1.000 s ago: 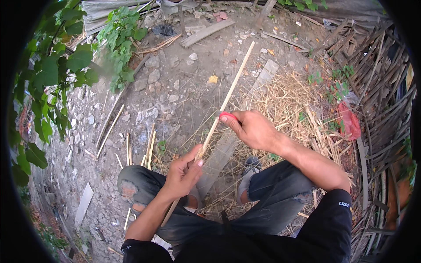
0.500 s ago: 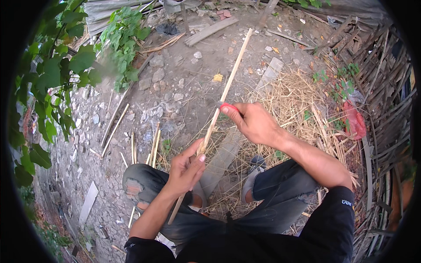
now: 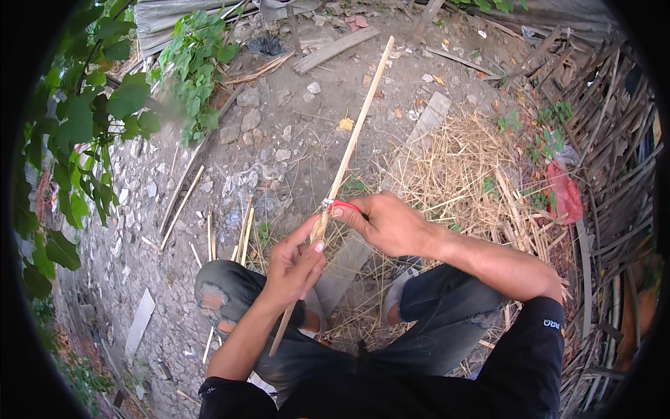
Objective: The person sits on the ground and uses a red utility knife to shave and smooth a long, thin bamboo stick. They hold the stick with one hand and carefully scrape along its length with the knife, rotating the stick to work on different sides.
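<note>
A long pale wooden stick (image 3: 361, 115) slants from my lap up and away over the ground. Fingers and thumb of my left hand (image 3: 296, 265) are wrapped round its lower part, near a darker, knobbly joint. The stick's lower end sticks out below that hand, over my left thigh. My right hand (image 3: 387, 222) is closed on a small red-handled tool (image 3: 347, 205). Its metal head touches the stick just above my left fingers. Most of the handle is hidden in my grip, so the exact kind of tool does not show.
Straw-like shavings (image 3: 457, 164) are heaped to the right of a plank (image 3: 345, 269) lying between my feet. Several thin sticks (image 3: 246, 230) lie by my left knee. Piled slats (image 3: 593, 126) and a red plastic bag (image 3: 562, 192) are at right; leafy vines (image 3: 199, 70) hang at left.
My right hand has slid the red-handled tool down the stick toward my left hand. The stick's far end has shifted slightly left and away; my left hand keeps its grip.
</note>
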Available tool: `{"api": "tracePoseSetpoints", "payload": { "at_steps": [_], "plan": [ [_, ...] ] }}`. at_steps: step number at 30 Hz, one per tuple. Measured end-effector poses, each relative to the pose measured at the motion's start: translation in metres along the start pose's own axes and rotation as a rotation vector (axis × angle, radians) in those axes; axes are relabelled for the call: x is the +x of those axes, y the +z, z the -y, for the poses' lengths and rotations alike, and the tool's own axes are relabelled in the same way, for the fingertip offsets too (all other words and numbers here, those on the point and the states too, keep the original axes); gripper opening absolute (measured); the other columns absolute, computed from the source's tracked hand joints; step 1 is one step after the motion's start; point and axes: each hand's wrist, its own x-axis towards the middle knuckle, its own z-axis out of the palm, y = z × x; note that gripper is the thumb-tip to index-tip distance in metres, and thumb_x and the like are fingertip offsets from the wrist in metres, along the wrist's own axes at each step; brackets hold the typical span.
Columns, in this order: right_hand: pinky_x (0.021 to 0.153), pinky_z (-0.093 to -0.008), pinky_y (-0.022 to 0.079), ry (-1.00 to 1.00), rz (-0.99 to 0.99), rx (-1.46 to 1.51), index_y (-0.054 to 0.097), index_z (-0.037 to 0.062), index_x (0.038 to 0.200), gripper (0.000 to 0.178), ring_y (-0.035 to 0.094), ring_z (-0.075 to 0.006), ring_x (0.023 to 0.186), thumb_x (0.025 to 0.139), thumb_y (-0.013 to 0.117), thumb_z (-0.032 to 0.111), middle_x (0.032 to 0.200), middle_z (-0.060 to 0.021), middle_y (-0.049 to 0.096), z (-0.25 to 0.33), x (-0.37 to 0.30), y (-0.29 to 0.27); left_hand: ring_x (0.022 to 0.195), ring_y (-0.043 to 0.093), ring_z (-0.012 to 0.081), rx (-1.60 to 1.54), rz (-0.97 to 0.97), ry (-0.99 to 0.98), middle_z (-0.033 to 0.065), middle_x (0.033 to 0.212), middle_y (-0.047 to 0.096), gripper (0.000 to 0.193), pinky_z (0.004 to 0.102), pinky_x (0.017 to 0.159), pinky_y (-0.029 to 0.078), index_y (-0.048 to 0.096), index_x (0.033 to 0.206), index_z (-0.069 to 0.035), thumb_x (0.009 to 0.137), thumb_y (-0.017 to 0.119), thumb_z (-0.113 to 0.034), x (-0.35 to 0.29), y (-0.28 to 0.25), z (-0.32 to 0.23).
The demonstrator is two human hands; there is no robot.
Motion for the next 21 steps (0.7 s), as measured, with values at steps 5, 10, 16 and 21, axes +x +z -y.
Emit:
{"api": "tracePoseSetpoints", "payload": {
  "at_steps": [5, 10, 16, 21],
  "plan": [
    [0.062, -0.0469, 0.046, 0.092, 0.133, 0.120, 0.066, -0.0042, 0.085, 0.056, 0.056, -0.0376, 0.060, 0.106, 0.049, 0.045, 0.063, -0.0228, 0.057, -0.002, 0.007, -0.004, 0.037, 0.037, 0.0036, -0.026, -0.003, -0.037, -0.0013, 0.059, 0.050, 0.049, 0.0204, 0.037, 0.027, 0.036, 0.153, -0.003, 0.107, 0.050, -0.013, 0.000, -0.001, 0.000],
    [0.066, -0.0492, 0.049, 0.097, -0.007, -0.014, 0.067, -0.0044, 0.086, 0.060, 0.064, -0.0435, 0.068, 0.106, 0.046, 0.048, 0.067, -0.0266, 0.060, 0.009, 0.006, -0.012, 0.038, 0.037, 0.0036, -0.015, -0.013, -0.023, -0.0020, 0.059, 0.050, 0.049, 0.0207, 0.037, 0.026, 0.036, 0.153, -0.003, 0.107, 0.050, -0.013, 0.003, 0.001, -0.003],
    [0.054, -0.0427, 0.043, -0.049, -0.088, -0.074, 0.068, -0.0006, 0.086, 0.055, 0.047, -0.0248, 0.049, 0.106, 0.049, 0.047, 0.055, -0.0173, 0.052, 0.001, 0.001, 0.003, 0.038, 0.038, 0.0037, 0.048, -0.037, -0.019, -0.0014, 0.060, 0.051, 0.051, 0.0208, 0.037, 0.027, 0.036, 0.153, -0.003, 0.106, 0.052, -0.014, 0.005, 0.003, -0.002],
    [0.057, -0.0467, 0.044, 0.100, 0.116, 0.108, 0.062, -0.0023, 0.072, 0.066, 0.051, -0.0316, 0.051, 0.107, 0.044, 0.051, 0.052, -0.0160, 0.050, -0.012, 0.006, 0.006, 0.038, 0.038, 0.0033, 0.055, -0.022, -0.033, -0.0008, 0.061, 0.052, 0.052, 0.0206, 0.037, 0.027, 0.036, 0.153, -0.003, 0.106, 0.053, -0.014, 0.002, 0.001, 0.001]
  ]
}}
